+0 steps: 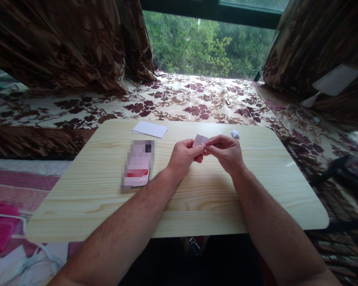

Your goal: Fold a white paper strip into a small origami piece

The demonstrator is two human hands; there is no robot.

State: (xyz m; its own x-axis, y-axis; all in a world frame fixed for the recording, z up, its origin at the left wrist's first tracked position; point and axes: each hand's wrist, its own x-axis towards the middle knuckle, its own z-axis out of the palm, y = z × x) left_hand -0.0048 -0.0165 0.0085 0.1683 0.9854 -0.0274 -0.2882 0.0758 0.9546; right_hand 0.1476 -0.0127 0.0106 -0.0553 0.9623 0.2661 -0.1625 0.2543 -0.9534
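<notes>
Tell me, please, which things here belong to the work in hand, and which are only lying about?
Belongs to the work:
small paper, pinched by left hand and right hand
likely the paper stack and folded paper piece

Lying about, probably:
pink item at lower left
phone (obscured, so uncertain)

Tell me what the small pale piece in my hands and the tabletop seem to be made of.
Small pale piece: probably paper, matte, judging by its thin, flat face and straight edges. Tabletop: looks like light wood with a slight sheen, from the streaky grain, though wood-print laminate is possible.
</notes>
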